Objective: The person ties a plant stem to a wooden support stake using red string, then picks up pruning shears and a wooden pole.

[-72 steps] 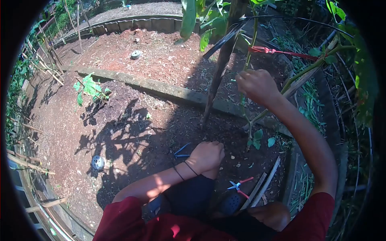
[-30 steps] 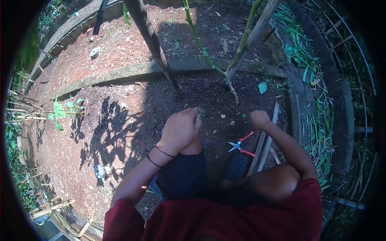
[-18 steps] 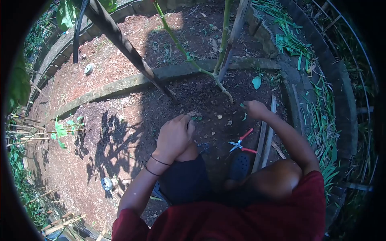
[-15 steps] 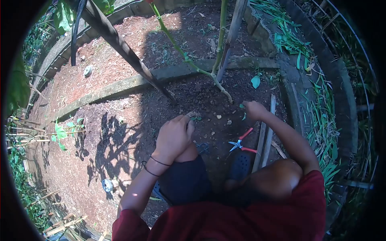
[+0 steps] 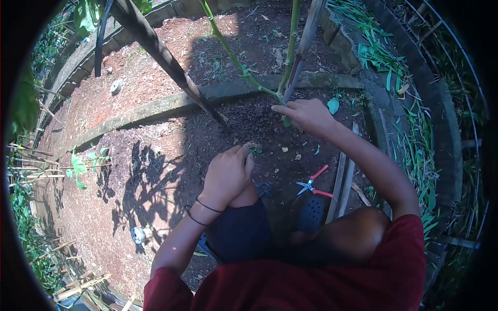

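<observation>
My right hand is at the lower part of a forked green plant stem, its fingers pinched together and covering the stem's base. A small green leaf shows just under those fingers and appears to be held by them. My left hand, with dark bands at the wrist, rests closed over my bent knee, holding nothing visible. Red-handled pruning shears lie on the soil with their blades apart, near my shoe. Another small leaf lies on the soil.
A slanted wooden pole and a second stake stand by the plant. A low concrete border crosses the bed. Wooden strips lie at right, with cut green leaves beyond. A white fixture sits at left.
My right hand has moved up and left from the soil to the stem's base, with a small leaf at its fingers. My left hand and the shears have stayed put.
</observation>
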Demonstrator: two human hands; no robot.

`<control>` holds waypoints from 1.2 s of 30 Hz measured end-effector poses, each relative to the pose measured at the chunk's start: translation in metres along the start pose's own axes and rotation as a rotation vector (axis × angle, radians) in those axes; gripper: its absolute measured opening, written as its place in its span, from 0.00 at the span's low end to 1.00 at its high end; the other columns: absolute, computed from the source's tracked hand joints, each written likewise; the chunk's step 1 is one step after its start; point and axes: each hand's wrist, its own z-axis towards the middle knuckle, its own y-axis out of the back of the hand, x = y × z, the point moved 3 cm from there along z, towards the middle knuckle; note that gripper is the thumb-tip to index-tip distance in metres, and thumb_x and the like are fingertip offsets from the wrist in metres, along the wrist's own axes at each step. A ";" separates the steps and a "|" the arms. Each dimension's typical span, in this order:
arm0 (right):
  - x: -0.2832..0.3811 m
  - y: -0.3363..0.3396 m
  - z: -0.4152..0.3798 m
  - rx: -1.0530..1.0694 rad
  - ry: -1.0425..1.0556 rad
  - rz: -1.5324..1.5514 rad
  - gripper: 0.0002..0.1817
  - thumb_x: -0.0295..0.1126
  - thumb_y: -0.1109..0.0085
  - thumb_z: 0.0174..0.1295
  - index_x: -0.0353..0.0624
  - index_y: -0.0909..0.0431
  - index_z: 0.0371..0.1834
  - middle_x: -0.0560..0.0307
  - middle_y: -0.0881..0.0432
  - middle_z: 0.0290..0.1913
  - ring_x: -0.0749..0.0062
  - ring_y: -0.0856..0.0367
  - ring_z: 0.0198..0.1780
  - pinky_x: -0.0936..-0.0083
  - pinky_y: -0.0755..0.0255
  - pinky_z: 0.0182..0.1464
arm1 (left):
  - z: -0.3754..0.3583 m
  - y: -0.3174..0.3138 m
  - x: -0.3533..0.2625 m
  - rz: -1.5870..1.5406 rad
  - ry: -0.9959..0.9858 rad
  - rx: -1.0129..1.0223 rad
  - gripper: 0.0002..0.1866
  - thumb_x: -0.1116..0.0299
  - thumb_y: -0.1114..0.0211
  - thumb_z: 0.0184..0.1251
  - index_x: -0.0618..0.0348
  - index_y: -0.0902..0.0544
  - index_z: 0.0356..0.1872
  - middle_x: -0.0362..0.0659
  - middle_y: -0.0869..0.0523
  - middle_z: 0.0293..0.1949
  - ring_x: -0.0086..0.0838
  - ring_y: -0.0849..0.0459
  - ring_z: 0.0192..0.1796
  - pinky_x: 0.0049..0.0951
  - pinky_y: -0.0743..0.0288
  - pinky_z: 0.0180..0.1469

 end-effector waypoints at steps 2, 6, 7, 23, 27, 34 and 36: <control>-0.001 -0.004 0.006 -0.063 -0.005 -0.108 0.23 0.30 0.36 0.60 0.52 0.18 0.61 0.60 0.13 0.42 0.65 0.10 0.44 0.65 0.16 0.39 | 0.000 0.001 -0.001 -0.003 -0.002 -0.002 0.10 0.66 0.40 0.75 0.62 0.21 0.35 0.53 0.16 0.35 0.53 0.14 0.39 0.50 0.20 0.44; -0.005 -0.018 0.003 -0.056 0.021 -0.128 0.20 0.29 0.38 0.61 0.49 0.17 0.58 0.59 0.13 0.40 0.64 0.10 0.43 0.65 0.16 0.38 | 0.000 0.003 -0.001 0.018 -0.007 -0.007 0.10 0.66 0.40 0.75 0.62 0.21 0.35 0.53 0.16 0.35 0.53 0.14 0.39 0.50 0.20 0.43; -0.004 -0.021 0.002 -0.090 0.020 -0.093 0.18 0.29 0.38 0.61 0.48 0.17 0.56 0.59 0.13 0.38 0.63 0.09 0.42 0.64 0.16 0.37 | -0.001 0.003 0.000 0.018 -0.004 -0.005 0.10 0.66 0.40 0.75 0.62 0.21 0.35 0.53 0.16 0.35 0.53 0.14 0.39 0.50 0.20 0.43; -0.021 -0.105 -0.112 0.400 -0.485 0.252 0.12 0.37 0.37 0.61 0.45 0.14 0.45 0.44 0.10 0.38 0.45 0.10 0.43 0.49 0.18 0.46 | 0.001 0.000 -0.001 0.060 -0.022 0.018 0.09 0.67 0.40 0.74 0.60 0.19 0.35 0.50 0.16 0.34 0.48 0.14 0.39 0.46 0.20 0.45; -0.072 -0.100 -0.132 0.332 -0.732 0.313 0.14 0.39 0.36 0.65 0.44 0.14 0.48 0.42 0.10 0.43 0.43 0.11 0.47 0.48 0.19 0.50 | 0.004 -0.004 -0.004 0.062 -0.053 0.015 0.09 0.67 0.41 0.75 0.60 0.20 0.35 0.50 0.17 0.33 0.51 0.15 0.38 0.48 0.20 0.43; -0.141 -0.120 -0.152 0.328 -0.903 0.302 0.17 0.41 0.33 0.67 0.41 0.15 0.51 0.39 0.11 0.49 0.42 0.13 0.55 0.51 0.22 0.57 | 0.004 -0.003 -0.005 0.142 -0.024 0.032 0.08 0.66 0.39 0.74 0.59 0.20 0.35 0.48 0.18 0.32 0.45 0.14 0.38 0.44 0.20 0.45; -0.150 -0.117 -0.150 0.391 -0.859 0.306 0.17 0.41 0.33 0.67 0.41 0.15 0.52 0.39 0.11 0.47 0.42 0.12 0.53 0.52 0.21 0.56 | 0.005 -0.002 -0.006 0.162 -0.013 0.052 0.08 0.66 0.39 0.73 0.59 0.21 0.34 0.48 0.18 0.32 0.45 0.14 0.38 0.44 0.20 0.45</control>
